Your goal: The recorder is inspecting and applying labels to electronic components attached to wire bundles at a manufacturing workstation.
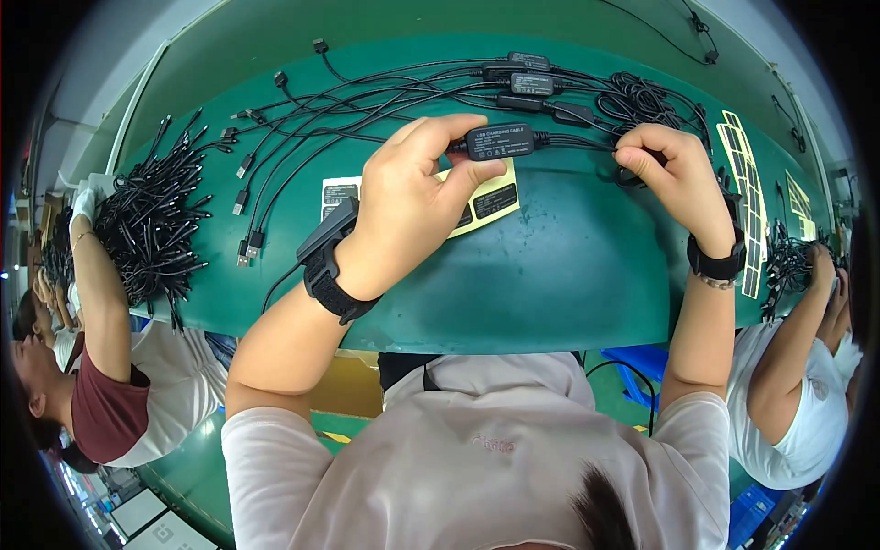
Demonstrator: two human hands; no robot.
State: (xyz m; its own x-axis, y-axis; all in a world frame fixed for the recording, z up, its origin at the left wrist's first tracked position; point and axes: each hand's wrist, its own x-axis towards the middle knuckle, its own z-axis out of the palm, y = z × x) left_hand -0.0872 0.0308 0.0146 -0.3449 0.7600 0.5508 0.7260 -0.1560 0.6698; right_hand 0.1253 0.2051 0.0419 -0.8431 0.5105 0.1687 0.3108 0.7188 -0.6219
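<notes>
My left hand (426, 174) pinches the black box of a USB charging cable (500, 141) between thumb and fingers, its labelled face toward me. From the box's right end, several thin leads run across to my right hand (667, 165), whose thumb and fingers are closed on them. Beneath my left hand lies a yellow-backed label sheet (495, 203) with black labels on it, partly hidden by the hand. A white sheet with a label (337, 191) shows at the left of that wrist. Behind my hands, more black cables with labelled boxes (533, 84) stretch over the green table.
A large heap of black cables (151, 215) lies at the left, near a co-worker's gloved hand (84, 206). Coiled leads (646, 96) are at the back right. Strips of labels (747, 202) lie at the right, before another co-worker's hand (822, 266) and cables.
</notes>
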